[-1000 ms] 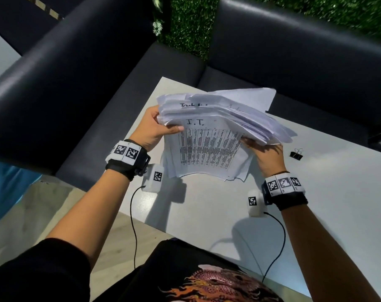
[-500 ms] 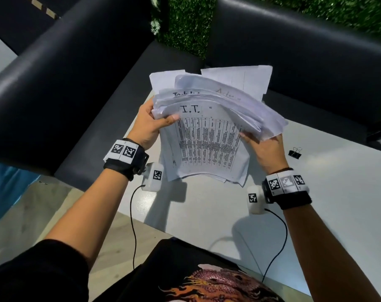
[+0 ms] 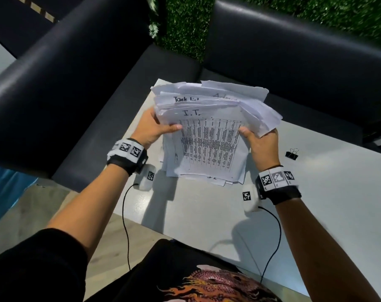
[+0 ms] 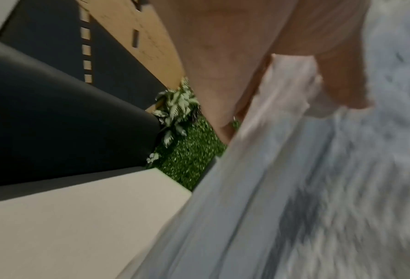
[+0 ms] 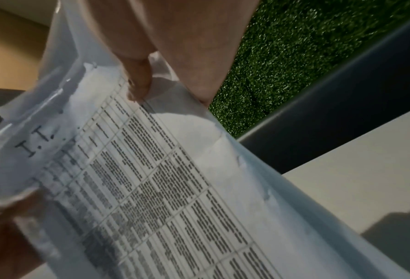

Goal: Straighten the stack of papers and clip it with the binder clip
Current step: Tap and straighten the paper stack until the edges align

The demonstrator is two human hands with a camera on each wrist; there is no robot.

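Papers (image 3: 209,136) in a messy stack sit between two thumbs. Left hand (image 3: 151,130) grips the left edge and right hand (image 3: 262,144) grips the right edge, above the white table (image 3: 207,214). Small black binder clip (image 3: 292,153) lies on the table, near the right hand.

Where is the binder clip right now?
In the head view the binder clip lies untouched on the white table, just right of the right hand, which with the left hand holds the stack of papers.
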